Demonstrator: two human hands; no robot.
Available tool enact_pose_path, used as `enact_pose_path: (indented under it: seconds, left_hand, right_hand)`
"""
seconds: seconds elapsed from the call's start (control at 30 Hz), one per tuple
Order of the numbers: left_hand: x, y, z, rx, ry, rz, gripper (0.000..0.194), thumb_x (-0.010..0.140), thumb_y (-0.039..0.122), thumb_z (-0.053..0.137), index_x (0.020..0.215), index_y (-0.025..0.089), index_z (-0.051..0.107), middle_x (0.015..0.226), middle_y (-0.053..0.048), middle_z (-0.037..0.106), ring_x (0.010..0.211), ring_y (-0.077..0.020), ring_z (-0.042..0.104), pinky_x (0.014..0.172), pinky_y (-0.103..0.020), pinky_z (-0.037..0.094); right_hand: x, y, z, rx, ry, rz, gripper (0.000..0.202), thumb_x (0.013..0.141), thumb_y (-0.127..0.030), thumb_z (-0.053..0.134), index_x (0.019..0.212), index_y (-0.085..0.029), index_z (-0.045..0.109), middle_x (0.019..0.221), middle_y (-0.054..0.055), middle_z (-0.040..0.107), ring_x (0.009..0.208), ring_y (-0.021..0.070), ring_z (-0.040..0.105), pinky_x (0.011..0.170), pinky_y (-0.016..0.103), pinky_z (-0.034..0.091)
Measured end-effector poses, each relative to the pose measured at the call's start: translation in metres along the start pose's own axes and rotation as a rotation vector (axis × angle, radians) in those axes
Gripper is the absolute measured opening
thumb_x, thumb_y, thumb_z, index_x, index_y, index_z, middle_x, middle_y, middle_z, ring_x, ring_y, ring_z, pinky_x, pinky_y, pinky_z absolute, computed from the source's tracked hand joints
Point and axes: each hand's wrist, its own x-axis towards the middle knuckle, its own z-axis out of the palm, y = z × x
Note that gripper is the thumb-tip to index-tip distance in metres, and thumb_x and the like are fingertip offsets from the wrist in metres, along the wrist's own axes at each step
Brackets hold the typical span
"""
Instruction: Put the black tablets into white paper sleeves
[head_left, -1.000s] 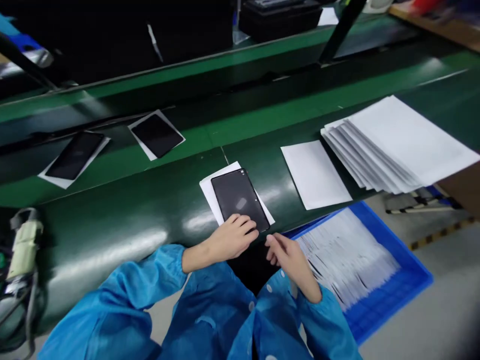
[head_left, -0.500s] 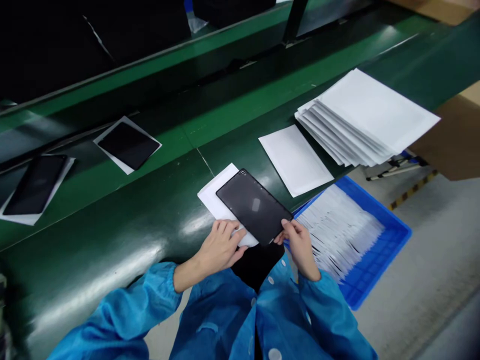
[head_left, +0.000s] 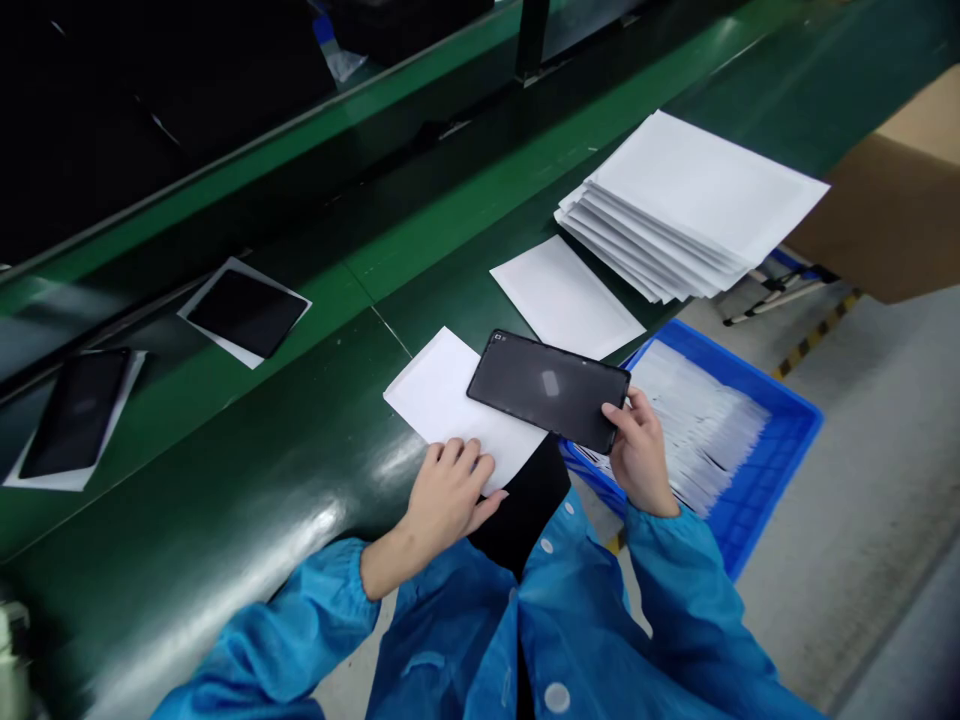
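Note:
My right hand (head_left: 641, 450) pinches one end of a black tablet (head_left: 529, 382), thumb on top. The tablet's back faces up, with a camera at its far left corner and a small pale label near the middle. It is tilted across a white padded envelope (head_left: 431, 385) and covers part of it. On the near end of that envelope lies my left hand (head_left: 450, 490), fingers apart and slightly bent, thumb at its near edge. A second white envelope (head_left: 566, 295) lies flat just beyond the tablet.
A stack of white envelopes (head_left: 720, 185) stands at the right of the green bench (head_left: 300, 430). Below it, a blue crate (head_left: 780, 470) holds many thin white packets. Two more black tablets (head_left: 247, 312) rest on white sheets at the left. A cardboard box (head_left: 885, 215) is at the far right.
My right hand has lifted the tablet, moved it rightward and turned it, uncovering more of the envelope. My left hand has stayed on the envelope. The view has shifted slightly.

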Motion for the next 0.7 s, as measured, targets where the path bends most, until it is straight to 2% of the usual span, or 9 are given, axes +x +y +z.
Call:
enact_pose_path:
  seconds: [0.07, 0.13, 0.23, 0.3, 0.33, 0.4, 0.5, 0.6, 0.7]
  left_hand:
    - [0.008, 0.007, -0.002, 0.038, -0.008, -0.008, 0.039, 0.097, 0.056, 0.069, 0.105, 0.018, 0.065, 0.113, -0.015, 0.067, 0.098, -0.0307, 0.056, 0.08, -0.044, 0.046]
    - [0.017, 0.013, -0.002, 0.053, -0.014, 0.013, 0.038, 0.097, 0.052, 0.07, 0.108, 0.016, 0.065, 0.115, -0.016, 0.066, 0.1, -0.0316, 0.057, 0.08, -0.044, 0.047]
    - [0.029, 0.017, -0.001, 0.032, -0.025, 0.109, 0.02, 0.1, 0.033, 0.066, 0.113, 0.017, 0.065, 0.113, -0.014, 0.067, 0.099, -0.0291, 0.059, 0.079, -0.042, 0.047]
    - [0.033, 0.015, 0.002, -0.005, -0.015, 0.162, 0.008, 0.101, 0.021, 0.06, 0.106, 0.018, 0.066, 0.101, -0.011, 0.066, 0.093, -0.0265, 0.059, 0.076, -0.039, 0.046]
    - [0.034, 0.011, 0.003, -0.021, 0.005, 0.165, 0.009, 0.102, 0.018, 0.057, 0.101, 0.019, 0.066, 0.095, -0.01, 0.065, 0.09, -0.0256, 0.059, 0.074, -0.038, 0.046]
    - [0.035, -0.004, 0.004, -0.031, 0.064, 0.121, 0.018, 0.104, 0.015, 0.053, 0.093, 0.019, 0.066, 0.086, -0.008, 0.063, 0.086, -0.0247, 0.059, 0.071, -0.037, 0.045]
    - [0.038, -0.038, 0.002, -0.025, 0.157, -0.058, 0.026, 0.106, 0.016, 0.048, 0.089, 0.02, 0.067, 0.084, -0.008, 0.064, 0.084, -0.0244, 0.059, 0.07, -0.037, 0.044]
    - [0.043, -0.075, -0.004, -0.093, 0.236, -0.245, 0.026, 0.106, 0.02, 0.048, 0.087, 0.021, 0.065, 0.087, -0.008, 0.065, 0.086, -0.0246, 0.06, 0.072, -0.036, 0.046]
    - [0.045, -0.097, -0.011, -0.214, 0.268, -0.351, 0.022, 0.102, 0.022, 0.051, 0.083, 0.022, 0.06, 0.086, -0.006, 0.064, 0.085, -0.0232, 0.062, 0.074, -0.033, 0.048]
  right_hand:
    - [-0.001, -0.002, 0.002, 0.03, -0.012, 0.003, 0.045, 0.064, -0.034, 0.085, 0.105, -0.026, 0.066, 0.096, 0.0, 0.076, 0.083, 0.0201, 0.07, 0.073, 0.03, 0.058]
    - [-0.002, -0.004, 0.004, 0.038, -0.033, -0.002, 0.047, 0.064, -0.032, 0.083, 0.107, -0.026, 0.067, 0.097, 0.0, 0.077, 0.087, 0.021, 0.071, 0.076, 0.031, 0.059]
    - [-0.001, -0.007, 0.005, 0.03, -0.053, -0.004, 0.048, 0.065, -0.035, 0.082, 0.111, -0.026, 0.068, 0.1, 0.001, 0.078, 0.092, 0.0241, 0.074, 0.08, 0.035, 0.061]
    - [-0.001, -0.008, 0.004, 0.038, -0.046, -0.005, 0.049, 0.067, -0.037, 0.083, 0.111, -0.026, 0.068, 0.101, 0.003, 0.08, 0.095, 0.0258, 0.076, 0.083, 0.037, 0.062]
    - [-0.001, -0.008, 0.003, 0.051, -0.036, -0.008, 0.049, 0.067, -0.037, 0.083, 0.111, -0.026, 0.068, 0.102, 0.003, 0.08, 0.096, 0.0261, 0.076, 0.084, 0.038, 0.062]
    - [-0.002, -0.009, 0.0, 0.086, -0.015, -0.019, 0.049, 0.066, -0.036, 0.085, 0.111, -0.026, 0.068, 0.103, 0.003, 0.081, 0.095, 0.026, 0.077, 0.086, 0.039, 0.062]
    - [-0.002, -0.009, -0.004, 0.163, 0.0, -0.039, 0.048, 0.068, -0.035, 0.087, 0.111, -0.027, 0.069, 0.105, 0.0, 0.081, 0.094, 0.025, 0.078, 0.088, 0.04, 0.063]
    - [-0.002, -0.007, -0.007, 0.246, -0.011, -0.046, 0.044, 0.069, -0.034, 0.089, 0.109, -0.029, 0.071, 0.107, -0.001, 0.082, 0.095, 0.0236, 0.078, 0.091, 0.038, 0.063]
    - [-0.003, -0.005, -0.008, 0.285, -0.025, -0.038, 0.041, 0.07, -0.035, 0.09, 0.107, -0.028, 0.074, 0.111, 0.0, 0.082, 0.098, 0.0227, 0.078, 0.091, 0.036, 0.063]
